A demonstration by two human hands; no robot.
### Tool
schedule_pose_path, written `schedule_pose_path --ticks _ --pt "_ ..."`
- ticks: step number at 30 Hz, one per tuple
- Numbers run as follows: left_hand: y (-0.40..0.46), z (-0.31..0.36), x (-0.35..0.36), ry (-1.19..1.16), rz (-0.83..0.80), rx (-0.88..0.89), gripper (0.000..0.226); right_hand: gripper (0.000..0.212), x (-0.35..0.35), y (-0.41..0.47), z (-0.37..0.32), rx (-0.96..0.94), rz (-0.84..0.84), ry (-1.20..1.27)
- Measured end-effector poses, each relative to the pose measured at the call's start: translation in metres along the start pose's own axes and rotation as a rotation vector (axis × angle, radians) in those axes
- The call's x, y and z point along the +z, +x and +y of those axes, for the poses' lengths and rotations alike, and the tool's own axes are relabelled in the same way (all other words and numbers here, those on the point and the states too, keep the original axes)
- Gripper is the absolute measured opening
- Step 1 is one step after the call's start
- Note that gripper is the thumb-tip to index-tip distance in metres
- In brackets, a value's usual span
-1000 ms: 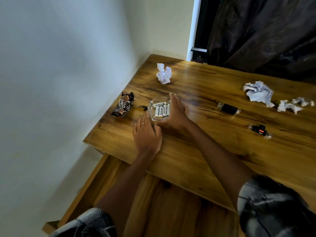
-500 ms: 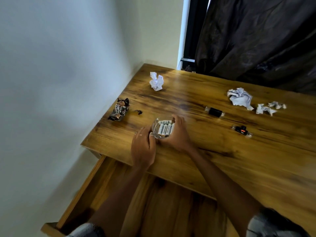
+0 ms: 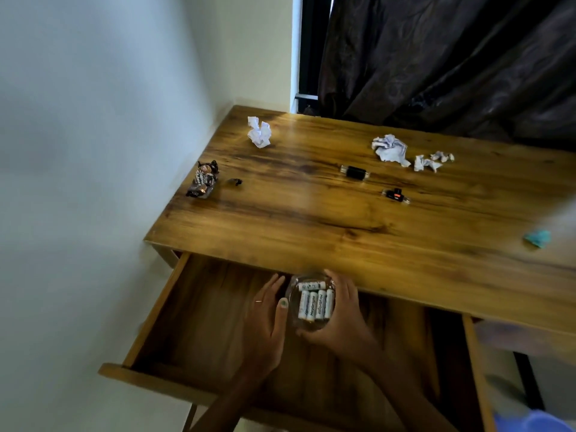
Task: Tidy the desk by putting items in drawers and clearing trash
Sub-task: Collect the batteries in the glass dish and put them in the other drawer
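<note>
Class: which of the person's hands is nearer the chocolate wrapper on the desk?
Left. The left hand is on the bowl's wrapper side; the right hand grips the far side from the chocolate wrapper.

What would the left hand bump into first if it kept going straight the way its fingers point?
Likely the front edge of the desk top: the left hand points up and away over the open drawer, beside the dish of batteries. Depth is unclear, so it might pass underneath.
</note>
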State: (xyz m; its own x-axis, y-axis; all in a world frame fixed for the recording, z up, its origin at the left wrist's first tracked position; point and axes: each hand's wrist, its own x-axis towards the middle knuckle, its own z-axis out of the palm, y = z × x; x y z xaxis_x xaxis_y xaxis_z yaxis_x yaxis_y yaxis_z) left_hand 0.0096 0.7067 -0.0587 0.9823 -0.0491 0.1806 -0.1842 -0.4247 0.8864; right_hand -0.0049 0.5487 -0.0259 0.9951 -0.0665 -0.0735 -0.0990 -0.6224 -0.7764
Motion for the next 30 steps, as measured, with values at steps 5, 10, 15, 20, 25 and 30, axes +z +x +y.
schedule_pose_path --ticks 5,10,15,20,25,30 --pt "-0.030 0.003 -0.011 -0.139 -0.350 -0.292 0.030 0.121 0.007 -0.056 0.016 0.015 -0.032 -0.102" --pt "-0.033 -0.010 -0.002 0.043 -0.631 -0.357 0.032 0.114 0.020 -0.074 0.034 0.102 -0.087 -0.169" --pt "-0.033 -0.014 0.006 0.274 -0.698 -0.420 0.036 0.109 0.042 -0.070 0.052 0.135 -0.187 -0.244" --pt "-0.034 -0.015 0.011 0.397 -0.616 -0.384 0.039 0.113 0.054 -0.064 0.065 0.168 -0.234 -0.248" --pt "-0.035 -0.017 0.012 0.453 -0.568 -0.358 0.033 0.112 0.057 -0.061 0.064 0.156 -0.264 -0.312" --pt "-0.032 -0.018 0.011 0.468 -0.545 -0.340 0.028 0.112 0.056 -0.061 0.066 0.172 -0.281 -0.334"
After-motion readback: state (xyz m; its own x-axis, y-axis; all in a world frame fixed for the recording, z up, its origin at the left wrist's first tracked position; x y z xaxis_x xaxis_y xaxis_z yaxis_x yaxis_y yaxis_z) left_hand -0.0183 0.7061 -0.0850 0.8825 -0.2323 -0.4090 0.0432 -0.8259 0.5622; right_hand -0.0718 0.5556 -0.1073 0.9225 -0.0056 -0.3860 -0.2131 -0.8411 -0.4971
